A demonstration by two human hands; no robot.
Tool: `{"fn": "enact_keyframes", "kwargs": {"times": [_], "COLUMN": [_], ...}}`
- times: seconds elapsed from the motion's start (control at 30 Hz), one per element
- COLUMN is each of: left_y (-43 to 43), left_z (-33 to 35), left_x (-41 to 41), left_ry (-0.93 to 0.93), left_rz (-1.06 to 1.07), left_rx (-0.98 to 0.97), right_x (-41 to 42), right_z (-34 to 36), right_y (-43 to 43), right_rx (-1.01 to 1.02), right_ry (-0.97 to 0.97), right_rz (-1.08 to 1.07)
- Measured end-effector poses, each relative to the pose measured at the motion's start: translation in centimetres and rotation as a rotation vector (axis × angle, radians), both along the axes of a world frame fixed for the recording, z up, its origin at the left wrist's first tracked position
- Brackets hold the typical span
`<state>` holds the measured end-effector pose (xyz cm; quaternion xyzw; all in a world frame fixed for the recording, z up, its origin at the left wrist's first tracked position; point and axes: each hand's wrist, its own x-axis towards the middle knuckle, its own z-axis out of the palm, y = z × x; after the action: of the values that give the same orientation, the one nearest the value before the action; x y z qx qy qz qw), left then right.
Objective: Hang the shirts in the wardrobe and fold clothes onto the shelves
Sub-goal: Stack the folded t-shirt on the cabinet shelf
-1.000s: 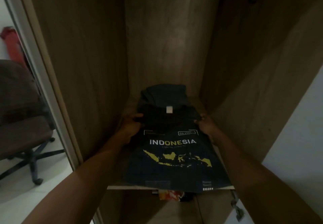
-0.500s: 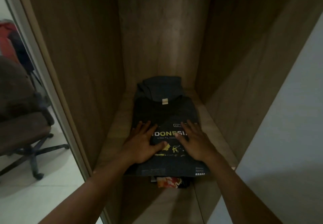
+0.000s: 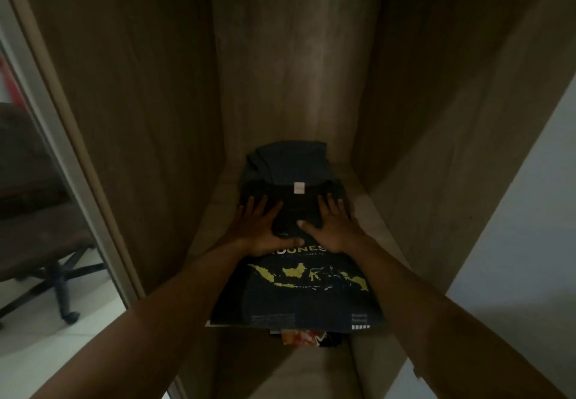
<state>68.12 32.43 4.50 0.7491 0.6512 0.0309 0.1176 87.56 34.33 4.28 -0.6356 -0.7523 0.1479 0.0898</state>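
A folded dark T-shirt point(image 3: 299, 299) with a yellow map print and white lettering lies on a wooden wardrobe shelf point(image 3: 371, 211), its front edge hanging slightly over the shelf lip. A white neck tag shows near its far end. My left hand point(image 3: 261, 227) and my right hand point(image 3: 333, 227) both press flat on the upper part of the shirt, fingers spread and straight, side by side. Another dark folded garment point(image 3: 290, 162) lies behind it, against the wardrobe's back wall.
Wooden side walls point(image 3: 149, 118) close in the narrow compartment. On the shelf below, an orange and white patterned cloth point(image 3: 304, 336) pokes out. A brown office chair point(image 3: 34, 211) stands on the pale floor at the left, beyond the door frame.
My hands went from gripping the shirt's sides to lying flat on it, then slid farther toward the collar. The shirt sits deeper on the shelf.
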Motion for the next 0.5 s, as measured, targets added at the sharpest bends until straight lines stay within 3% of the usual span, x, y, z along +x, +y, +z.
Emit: {"fn": "enact_keyframes", "kwargs": {"times": [0.1, 0.37, 0.5], "left_y": [0.6, 0.2, -2.9], "left_z": [-0.8, 0.0, 2.2], "left_x": [-0.2, -0.1, -0.2], "left_ry": [-0.010, 0.000, 0.013], "left_rz": [-0.001, -0.015, -0.060], "left_rx": [-0.060, -0.096, -0.050], "right_x": [0.5, 0.5, 2.0], "right_z": [-1.2, -0.1, 1.3], "right_y": [0.5, 0.3, -3.9], "right_rx": [-0.045, -0.116, -0.022], "right_ry": [0.063, 0.080, 0.088], "right_rz": [-0.088, -0.076, -0.023]}}
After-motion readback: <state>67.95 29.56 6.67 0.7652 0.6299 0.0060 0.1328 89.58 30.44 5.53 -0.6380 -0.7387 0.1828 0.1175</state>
